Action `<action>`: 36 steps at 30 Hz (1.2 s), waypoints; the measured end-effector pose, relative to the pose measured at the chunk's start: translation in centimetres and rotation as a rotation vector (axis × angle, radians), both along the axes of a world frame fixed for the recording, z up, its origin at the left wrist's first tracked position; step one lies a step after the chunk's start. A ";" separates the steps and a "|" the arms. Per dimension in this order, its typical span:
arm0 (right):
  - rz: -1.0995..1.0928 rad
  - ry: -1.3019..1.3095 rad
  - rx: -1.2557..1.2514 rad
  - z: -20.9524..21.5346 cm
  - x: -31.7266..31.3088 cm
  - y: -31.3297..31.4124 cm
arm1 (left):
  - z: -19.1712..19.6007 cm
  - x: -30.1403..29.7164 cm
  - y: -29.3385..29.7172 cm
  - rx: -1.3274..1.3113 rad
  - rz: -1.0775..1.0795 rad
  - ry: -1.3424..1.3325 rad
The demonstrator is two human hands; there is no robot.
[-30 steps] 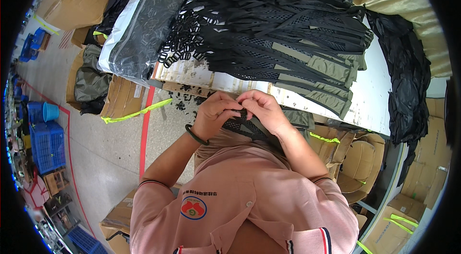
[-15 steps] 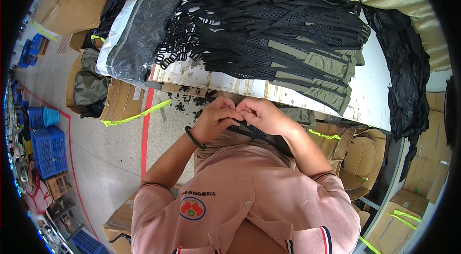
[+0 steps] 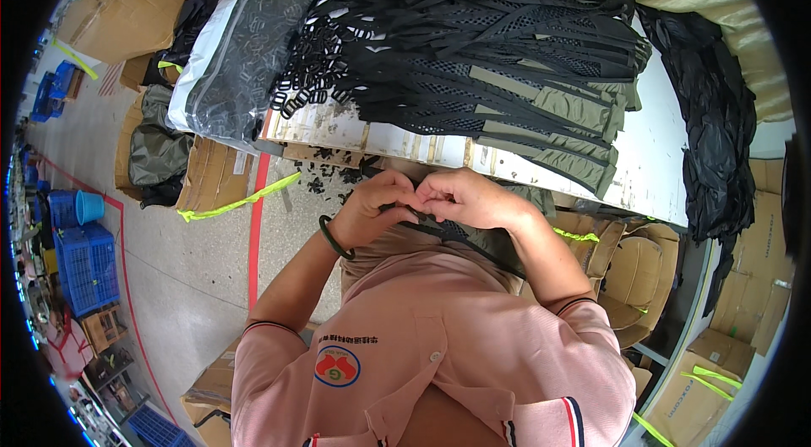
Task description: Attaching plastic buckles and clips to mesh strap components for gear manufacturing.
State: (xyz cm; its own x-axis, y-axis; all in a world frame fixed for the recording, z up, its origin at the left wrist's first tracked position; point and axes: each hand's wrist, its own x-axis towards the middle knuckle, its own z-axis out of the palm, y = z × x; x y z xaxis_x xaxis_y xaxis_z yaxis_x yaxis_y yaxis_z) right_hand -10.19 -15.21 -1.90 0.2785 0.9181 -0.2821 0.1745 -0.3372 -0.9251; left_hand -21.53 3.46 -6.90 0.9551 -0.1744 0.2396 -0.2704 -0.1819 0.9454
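Evidently both hands work close together just off the near edge of the table (image 3: 405,141), above the lap. The left hand (image 3: 372,209) is pinching, thumb and forefinger drawn in on the end of a black strapped piece (image 3: 452,232); the right hand (image 3: 469,198) pinches at the same spot, its fingertips meeting the left's. The rest of that piece trails across the lap below the right hand. What exactly sits between the fingertips is mostly covered by the fingers, so I can't fairly say whether a buckle is there too.

On the table, loose black buckles (image 3: 314,75) lie between a clear bag (image 3: 241,67) and a heap of black straps (image 3: 481,33). The strap end could slip free, I judge, if either pinch loosens, since so little of it is gripped. A small part dropped here could fall to the floor (image 3: 194,253) and get lost among the dark scraps (image 3: 318,181), being much the same colour.
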 end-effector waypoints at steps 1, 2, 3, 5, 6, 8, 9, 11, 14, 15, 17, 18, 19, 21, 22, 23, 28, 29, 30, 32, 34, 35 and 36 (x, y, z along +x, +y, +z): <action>0.016 -0.103 0.068 -0.1 -0.1 -0.1 | 0.2 0.0 0.0 0.000 0.000 0.001; 0.015 -0.102 0.068 0.0 -0.3 0.0 | 0.4 0.1 0.0 -0.046 -0.016 0.059; -0.012 -0.198 0.073 0.2 -0.6 0.2 | 0.5 0.0 0.0 -0.092 -0.030 0.118; -0.040 -0.293 0.077 0.2 -0.9 0.6 | -0.7 -0.3 -0.3 -0.143 -0.062 0.139; -0.146 -0.359 0.118 -0.1 -0.9 0.7 | -1.3 -0.4 -0.4 -0.195 -0.095 0.158; -0.255 -0.426 0.158 -0.5 -1.2 0.8 | -1.9 -0.6 -1.1 -0.274 -0.099 0.172; -0.274 -0.404 0.186 -0.8 -1.4 0.9 | -2.1 -0.5 -1.3 -0.354 -0.101 0.185; -0.294 -0.382 0.214 -1.0 -1.2 0.8 | -1.9 -0.6 -1.3 -0.326 -0.068 0.145; -0.293 -0.262 0.203 -0.6 -0.3 0.4 | -2.2 -0.8 -1.4 -0.346 -0.030 0.101; -0.263 -0.248 0.223 -0.1 -0.1 0.3 | -2.2 -0.8 -1.4 -0.390 -0.023 0.098; -0.235 -0.267 0.263 0.4 -0.1 0.2 | -1.8 -0.9 -1.7 -0.514 0.045 0.159; -0.236 -0.268 0.262 0.8 -0.3 0.2 | -1.3 -0.7 -1.9 -0.639 0.107 0.216; -0.292 -0.296 0.227 1.2 -0.7 0.1 | -0.9 -0.6 -1.9 -0.639 0.105 0.216; -0.348 -0.326 0.193 1.4 -1.8 0.0 | -0.1 -0.3 -1.8 -0.728 0.353 0.419; -0.357 -0.394 0.176 1.3 -2.4 -0.1 | 0.2 -0.3 -1.9 -0.726 0.352 0.417; -0.367 -0.463 0.160 1.1 -3.0 -0.1 | 0.4 -0.2 -2.1 -0.766 0.385 0.438; -0.500 -0.583 0.159 -1.8 -4.5 0.8 | -1.6 -0.5 -2.4 -0.795 0.412 0.429; -0.552 -0.606 0.143 -2.0 -4.6 0.8 | -1.6 -0.6 -2.7 -0.795 0.407 0.393; -0.555 -0.607 0.144 -2.0 -4.7 0.8 | -1.4 -0.6 -3.0 -0.794 0.402 0.355; -0.629 -0.450 0.132 -1.9 -4.9 0.8 | -1.1 -0.8 -3.1 -0.714 0.361 0.264; -0.628 -0.383 0.152 -2.5 -4.6 0.4 | -1.0 -0.9 -3.3 -0.635 0.324 0.169; -0.626 -0.314 0.171 -2.7 -4.4 0.3 | -1.0 -0.9 -3.3 -0.670 0.271 0.170; -0.624 -0.315 0.172 -2.7 -4.4 0.4 | -1.0 -1.0 -3.3 -0.704 0.220 0.169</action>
State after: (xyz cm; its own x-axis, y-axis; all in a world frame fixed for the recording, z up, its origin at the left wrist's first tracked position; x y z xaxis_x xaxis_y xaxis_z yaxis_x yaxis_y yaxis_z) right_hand -14.55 -14.84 -4.65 0.8100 0.5855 0.0326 0.2642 -0.3147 -0.9117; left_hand -22.56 0.19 -7.95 0.9838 0.1643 0.0713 -0.1387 0.4471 0.8837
